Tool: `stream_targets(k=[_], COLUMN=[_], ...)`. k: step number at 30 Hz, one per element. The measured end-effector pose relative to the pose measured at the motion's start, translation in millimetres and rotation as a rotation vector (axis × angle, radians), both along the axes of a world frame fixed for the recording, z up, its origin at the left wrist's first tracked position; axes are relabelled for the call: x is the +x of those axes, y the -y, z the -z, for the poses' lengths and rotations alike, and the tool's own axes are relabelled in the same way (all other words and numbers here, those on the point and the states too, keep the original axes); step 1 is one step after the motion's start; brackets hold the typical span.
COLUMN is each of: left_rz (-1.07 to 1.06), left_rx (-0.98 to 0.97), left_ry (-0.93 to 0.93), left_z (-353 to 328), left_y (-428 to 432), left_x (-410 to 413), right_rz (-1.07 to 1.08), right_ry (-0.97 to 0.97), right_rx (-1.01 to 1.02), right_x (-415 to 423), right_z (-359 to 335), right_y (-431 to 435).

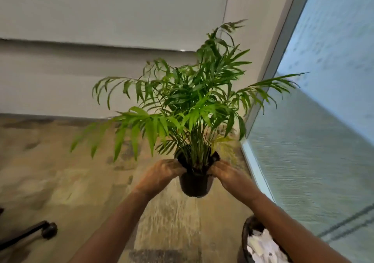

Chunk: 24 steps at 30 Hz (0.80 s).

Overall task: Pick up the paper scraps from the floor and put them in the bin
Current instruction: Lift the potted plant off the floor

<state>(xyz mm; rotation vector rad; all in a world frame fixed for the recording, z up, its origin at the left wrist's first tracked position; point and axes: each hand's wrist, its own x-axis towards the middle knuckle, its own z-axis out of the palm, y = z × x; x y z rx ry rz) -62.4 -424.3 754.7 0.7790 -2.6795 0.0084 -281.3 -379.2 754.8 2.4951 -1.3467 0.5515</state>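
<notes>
**White paper in the bin, a potted plant held in both hands**

White crumpled paper scraps (263, 246) are seen lying inside the dark round bin (245, 234), which stands below and to the right of the grip, partly hidden under the right forearm. No scraps can be made out on the floor (60, 171) in this view, though much of the carpet is blurred.

Such scraps are judged to be very light, soft and easily crushed; any left on the carpet would best be pinched at an edge or gathered into the palm, with no care needed for breakage.

Neither hand is free for that. The left hand (162, 171) and the right hand (224, 173) are closed on opposite sides of a black plastic pot (195, 185), fingers curled over its rim, and the pot is held clear of the floor. Green palm-like fronds (192, 104) spread above and well beyond the grip on every side.

A pale wall (81, 76) lies beyond the grip, and a frosted glass panel (323, 121) runs close on the right. A chair castor (49, 230) is seen low on the left, well apart from the pot. The fronds are judged likely to brush the panel.
</notes>
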Motion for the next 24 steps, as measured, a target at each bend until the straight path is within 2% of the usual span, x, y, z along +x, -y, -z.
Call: stream_targets(k=[2,5,9,15,17,22,24], left_rz=[-0.009,-0.023,-0.011,-0.007,-0.05,0.088,0.065], left_rx=[-0.042,-0.097,-0.159,-0.188,-0.142,-0.206,-0.111], left_ry=[0.047,0.008,0.037,0.156,0.246,0.292,0.335], left_z=[-46,-97,-134,-145,-137,-142,-138], left_y=[10,25,45,109,143,225,265], left_x=[-1,-7,-23,-67,-88,-134,-152], right_rz=[0.05,0.085,0.163,0.187,0.199,0.213,0.206], right_ry=[0.004,0.049,0.042,-0.071,-0.083,-0.156,-0.197], right_rx=[0.005,-0.005,-0.057,-0.118,-0.085,0.022,0.071], right_x=[0,-1,-13,-54,-71,-119,-139], right_z=[-45,-97,-131,-144,-141,-137,-130], right_y=[4,10,25,76,99,178,215])
